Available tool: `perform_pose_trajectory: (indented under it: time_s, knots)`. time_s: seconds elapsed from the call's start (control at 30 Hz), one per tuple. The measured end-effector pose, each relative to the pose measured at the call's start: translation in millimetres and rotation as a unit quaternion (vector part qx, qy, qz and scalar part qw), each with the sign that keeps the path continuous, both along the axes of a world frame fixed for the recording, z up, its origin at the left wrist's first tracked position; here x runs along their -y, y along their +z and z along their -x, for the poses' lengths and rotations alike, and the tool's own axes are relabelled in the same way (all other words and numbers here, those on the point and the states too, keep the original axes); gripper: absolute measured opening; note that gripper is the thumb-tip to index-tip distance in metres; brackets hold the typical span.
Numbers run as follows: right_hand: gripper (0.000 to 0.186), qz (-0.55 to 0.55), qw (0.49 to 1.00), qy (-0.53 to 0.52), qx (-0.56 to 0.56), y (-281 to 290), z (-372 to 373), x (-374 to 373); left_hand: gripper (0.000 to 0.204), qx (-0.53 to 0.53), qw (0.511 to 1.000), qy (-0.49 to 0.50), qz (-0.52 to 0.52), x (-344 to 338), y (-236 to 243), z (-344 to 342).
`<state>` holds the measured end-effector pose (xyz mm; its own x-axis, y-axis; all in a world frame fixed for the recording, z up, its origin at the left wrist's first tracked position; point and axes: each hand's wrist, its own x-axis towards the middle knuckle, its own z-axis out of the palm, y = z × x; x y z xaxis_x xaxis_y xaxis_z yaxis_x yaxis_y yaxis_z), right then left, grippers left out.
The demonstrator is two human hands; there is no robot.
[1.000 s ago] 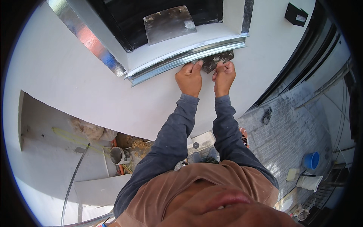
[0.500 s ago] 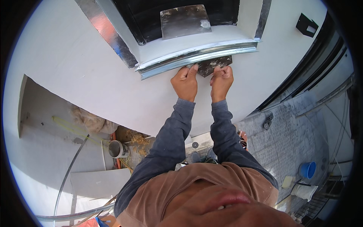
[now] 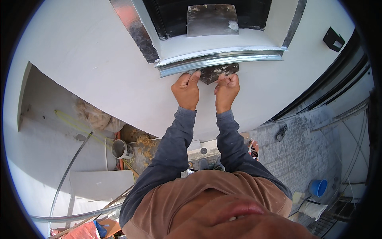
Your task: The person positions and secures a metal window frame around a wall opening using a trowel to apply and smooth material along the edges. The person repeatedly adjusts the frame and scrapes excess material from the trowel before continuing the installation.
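A dark, plaster-specked flat plate (image 3: 218,73) is just under the ribbed silvery metal strip (image 3: 223,58) along the sill's front edge, its upper part against the strip. My left hand (image 3: 186,92) is closed, thumb and forefinger pinching at the plate's left corner; the exact grip is partly hidden. At the plate's lower right edge my right hand (image 3: 227,93) is closed on it, thumb against its face and fingers curled. A larger, smeared grey-brown plate (image 3: 212,20) with a whitish lump leans against the black window panel above the sill (image 3: 199,41).
A white wall (image 3: 107,75) surrounds the opening, with a black wall fixture (image 3: 333,40) at the right. Down left stand a whitish bucket (image 3: 121,149) and a pale board (image 3: 101,185). A blue bucket (image 3: 318,187) stands on the paving (image 3: 278,151) at lower right.
Both hands and the dark plate have slid left along the metal strip and sit slightly lower. The view has shifted, so the window appears farther right. Both hands remain closed.
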<state>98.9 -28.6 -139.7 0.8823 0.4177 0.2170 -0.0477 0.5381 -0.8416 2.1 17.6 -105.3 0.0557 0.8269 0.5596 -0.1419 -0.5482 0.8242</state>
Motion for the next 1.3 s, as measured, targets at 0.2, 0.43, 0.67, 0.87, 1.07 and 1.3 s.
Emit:
perform_pose_trajectory:
  time_s: [0.2,0.43,0.67,0.87,1.07,1.3]
  knots:
    - [0.023,0.014,1.000,0.015,0.017,2.0,24.6,-9.7,0.045,-0.003,1.000,0.019,0.003,-10.0,-0.6,27.8]
    - [0.027,0.003,0.999,0.035,0.011,3.8,50.2,-17.6,0.042,-0.008,0.999,0.033,-0.011,-19.6,0.2,53.7]
    - [0.027,-0.007,0.999,0.041,0.016,1.4,61.5,-21.8,0.039,-0.024,0.999,0.043,-0.009,-24.5,2.3,66.8]
    - [0.025,0.011,0.999,0.046,0.017,1.3,72.3,-26.9,0.041,-0.015,0.999,0.047,0.000,-29.2,0.7,78.0]
    - [0.026,0.017,0.998,0.059,0.023,4.4,88.3,-31.0,0.044,-0.020,0.998,0.064,0.013,-35.0,-1.7,93.8]
    - [0.026,0.012,0.997,0.069,0.015,4.1,97.6,-34.0,0.043,-0.014,0.997,0.076,-0.001,-37.9,-0.5,101.7]
